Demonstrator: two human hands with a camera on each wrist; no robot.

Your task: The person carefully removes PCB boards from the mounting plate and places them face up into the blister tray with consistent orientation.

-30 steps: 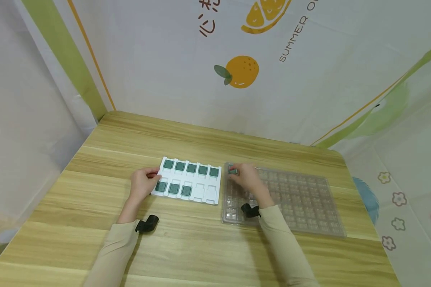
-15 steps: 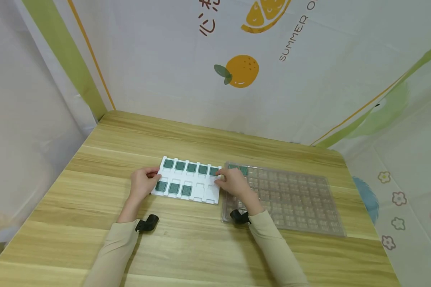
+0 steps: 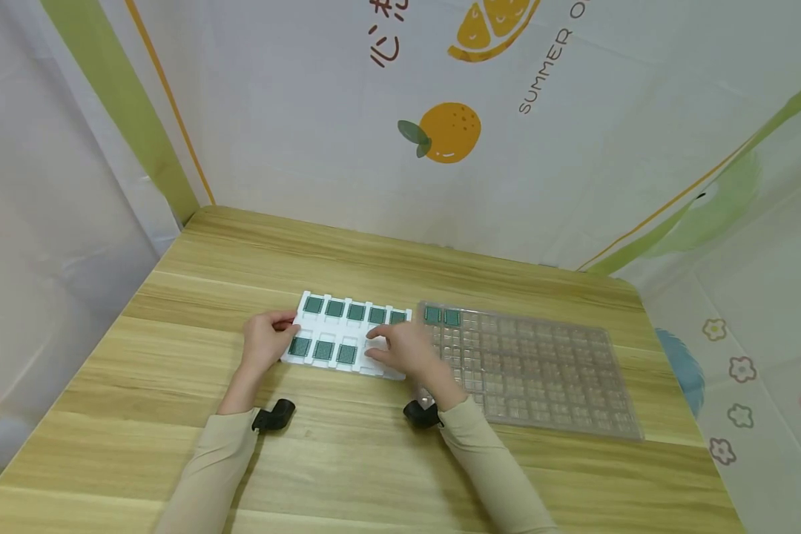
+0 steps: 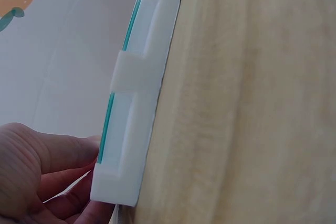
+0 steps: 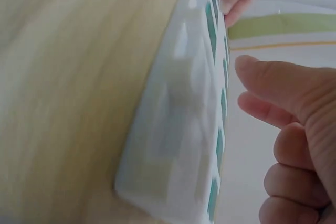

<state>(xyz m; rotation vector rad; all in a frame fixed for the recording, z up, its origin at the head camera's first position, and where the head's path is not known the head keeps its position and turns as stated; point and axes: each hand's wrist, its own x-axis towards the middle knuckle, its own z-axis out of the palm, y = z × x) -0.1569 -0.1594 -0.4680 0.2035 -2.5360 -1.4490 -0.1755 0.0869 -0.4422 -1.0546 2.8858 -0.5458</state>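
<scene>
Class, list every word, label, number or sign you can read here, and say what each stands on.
"SUMMER O": brown lettering on the white fruit-printed curtain; the rest is cut off.
"心": brown character, same curtain; the character above is cut off.
Green square chips, white rectangular tray, clear plastic tray: any markings too small to read.

A white tray (image 3: pixel 325 324), its left end gripped by the left hand (image 3: pixel 265 343), its right end below the right hand (image 3: pixel 409 350), carries eight green squares (image 3: pixel 356 312); a clear compartmented tray (image 3: pixel 554 371) reaching rightward from the right hand holds two more.
</scene>
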